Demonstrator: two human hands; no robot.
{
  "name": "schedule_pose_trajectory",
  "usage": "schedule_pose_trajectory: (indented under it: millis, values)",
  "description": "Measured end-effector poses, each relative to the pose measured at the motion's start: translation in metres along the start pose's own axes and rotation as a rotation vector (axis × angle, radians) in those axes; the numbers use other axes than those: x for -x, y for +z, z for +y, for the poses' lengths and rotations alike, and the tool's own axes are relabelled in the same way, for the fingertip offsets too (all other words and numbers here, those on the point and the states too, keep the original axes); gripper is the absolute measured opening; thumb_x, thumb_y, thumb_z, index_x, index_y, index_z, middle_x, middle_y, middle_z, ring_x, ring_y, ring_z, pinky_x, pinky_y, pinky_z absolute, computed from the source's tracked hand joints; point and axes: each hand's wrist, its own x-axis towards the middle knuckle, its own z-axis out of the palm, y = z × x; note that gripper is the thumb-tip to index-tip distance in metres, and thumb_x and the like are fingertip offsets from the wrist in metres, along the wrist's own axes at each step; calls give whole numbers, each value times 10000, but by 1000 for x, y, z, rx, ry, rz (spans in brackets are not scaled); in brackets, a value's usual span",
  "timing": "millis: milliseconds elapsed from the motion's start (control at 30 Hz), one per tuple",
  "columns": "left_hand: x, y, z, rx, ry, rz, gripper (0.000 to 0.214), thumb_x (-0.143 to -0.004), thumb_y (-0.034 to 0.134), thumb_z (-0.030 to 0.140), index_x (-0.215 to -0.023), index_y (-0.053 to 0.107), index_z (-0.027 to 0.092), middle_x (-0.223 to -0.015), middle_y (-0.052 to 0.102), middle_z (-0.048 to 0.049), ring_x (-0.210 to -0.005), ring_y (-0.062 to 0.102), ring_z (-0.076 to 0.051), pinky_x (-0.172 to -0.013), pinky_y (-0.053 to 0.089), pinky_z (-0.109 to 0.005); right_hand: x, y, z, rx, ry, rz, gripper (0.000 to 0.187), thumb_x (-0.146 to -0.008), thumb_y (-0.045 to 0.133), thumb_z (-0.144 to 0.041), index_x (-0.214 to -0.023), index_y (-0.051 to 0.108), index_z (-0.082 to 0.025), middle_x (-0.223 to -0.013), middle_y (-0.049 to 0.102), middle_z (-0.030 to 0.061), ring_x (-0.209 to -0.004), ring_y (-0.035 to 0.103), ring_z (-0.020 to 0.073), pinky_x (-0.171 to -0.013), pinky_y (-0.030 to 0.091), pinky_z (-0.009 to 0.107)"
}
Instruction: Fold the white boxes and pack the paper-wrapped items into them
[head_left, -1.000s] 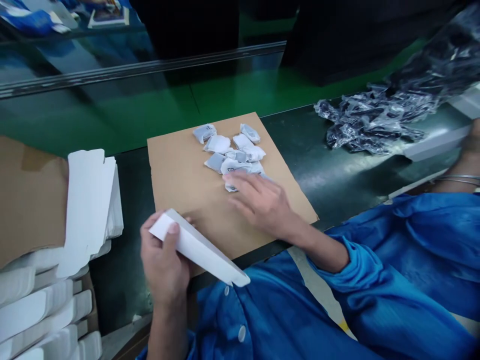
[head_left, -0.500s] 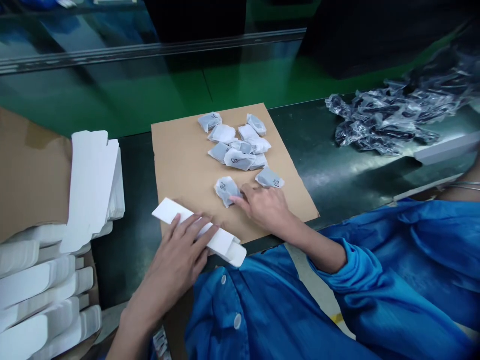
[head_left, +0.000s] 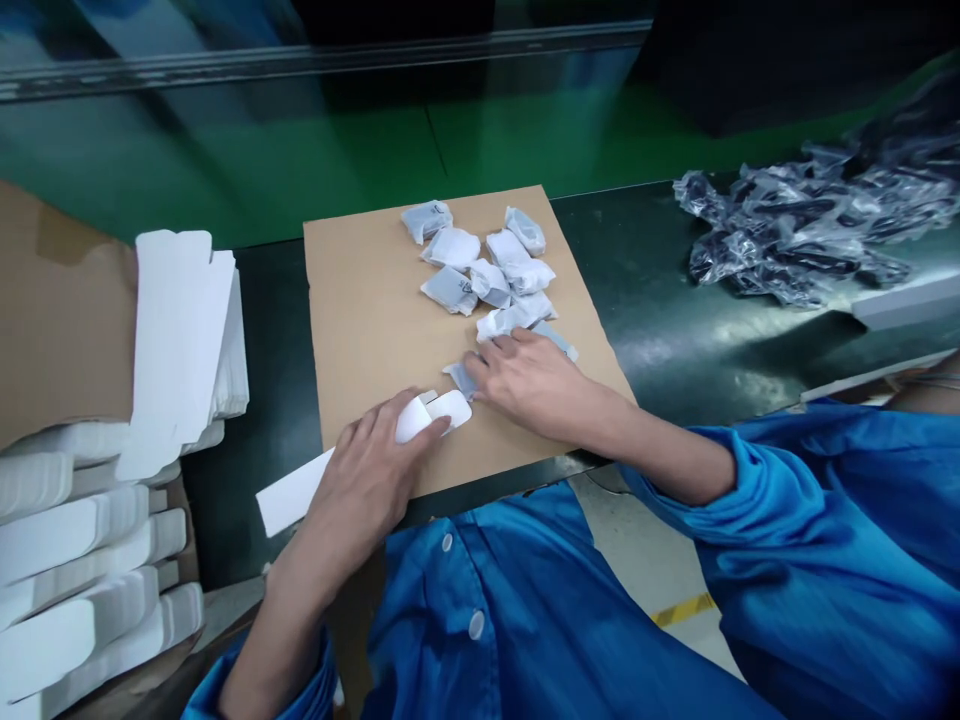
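My left hand (head_left: 375, 465) is wrapped over a long white carton (head_left: 296, 490) at the front of the cardboard sheet (head_left: 375, 350). The carton's flapped end points up and right, toward my right hand (head_left: 525, 385). That hand's fingers are closed on a small item in a translucent white bag (head_left: 461, 378), partly covered by the fingers. Just beyond lie several more bagged items (head_left: 450, 290), grey contents showing through, some with a printed triangle mark. One bagged item (head_left: 556, 338) sits close behind my right knuckles.
On the left, flattened white cartons (head_left: 172, 340) lean stacked against a brown cardboard box (head_left: 64, 320) holding more of them. Black items in clear plastic bags (head_left: 810, 225) are heaped at the right on the dark green bench (head_left: 637, 270). Another person's blue sleeve (head_left: 892, 440) is at far right.
The white carton has swung round, its flapped end now up and right instead of down and right. My left hand has closed round it. My right hand now covers most of the nearest bagged item.
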Motion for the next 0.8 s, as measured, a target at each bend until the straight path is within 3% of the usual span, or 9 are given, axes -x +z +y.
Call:
schedule_pose_trajectory:
  millis: [167, 300, 400, 467, 567, 700, 800]
  values:
    - [11, -5, -12, 159, 92, 5, 477, -958, 399, 138, -1267, 634, 418, -1513, 417, -60, -1241, 526, -299, -898, 467, -442, 27, 8, 9, -140, 34, 1, 259, -1012, 403, -160, -1205, 576, -145, -1221, 575, 157, -1034, 577, 269, -717, 444, 332]
    - [14, -7, -14, 207, 156, 47, 442, -951, 425, 112, -1196, 671, 384, -1430, 468, -72, -1253, 507, -283, -881, 450, -419, 40, 7, 13, -439, 90, 52, 287, -992, 509, -216, -1269, 538, -149, -1243, 618, 124, -1123, 583, 260, -858, 493, 374]
    - [15, -6, -14, 186, 174, 63, 413, -948, 429, 93, -1140, 691, 346, -1375, 492, -83, -1235, 499, -273, -874, 445, -414, 42, 3, 2, -650, -42, 48, 409, -971, 575, -241, -1363, 491, -160, -1253, 624, 97, -1143, 583, 220, -949, 497, 353]
    - [15, -5, -14, 179, 182, 69, 404, -943, 426, 75, -1119, 697, 318, -1362, 492, -90, -1238, 491, -272, -892, 446, -423, 39, 4, -11, -618, -146, 2, 392, -987, 515, -186, -1376, 495, -138, -1237, 616, 116, -1122, 579, 229, -931, 513, 365]
    - [14, -5, -14, 174, 198, 79, 402, -926, 435, 55, -1095, 706, 299, -1354, 490, -91, -1237, 493, -277, -908, 455, -435, 30, 13, -33, -489, -99, 0, 378, -984, 413, -105, -1350, 507, -99, -1179, 618, 151, -1051, 577, 257, -855, 541, 405]
    - [14, -5, -14, 178, 186, 120, 409, -922, 434, 52, -1106, 709, 292, -1351, 489, -102, -1245, 502, -294, -916, 480, -453, 23, 29, -63, -548, 69, 200, 442, -983, 392, -93, -1424, 421, -93, -1252, 613, 175, -1148, 563, 266, -954, 528, 456]
    - [15, -3, -16, 201, 205, 162, 422, -926, 433, 48, -1146, 689, 301, -1360, 481, -106, -1259, 512, -290, -927, 497, -454, 24, 40, -83, -857, 165, 336, 502, -964, 380, -61, -1462, 381, -125, -1344, 595, 156, -1247, 552, 229, -1063, 486, 436]
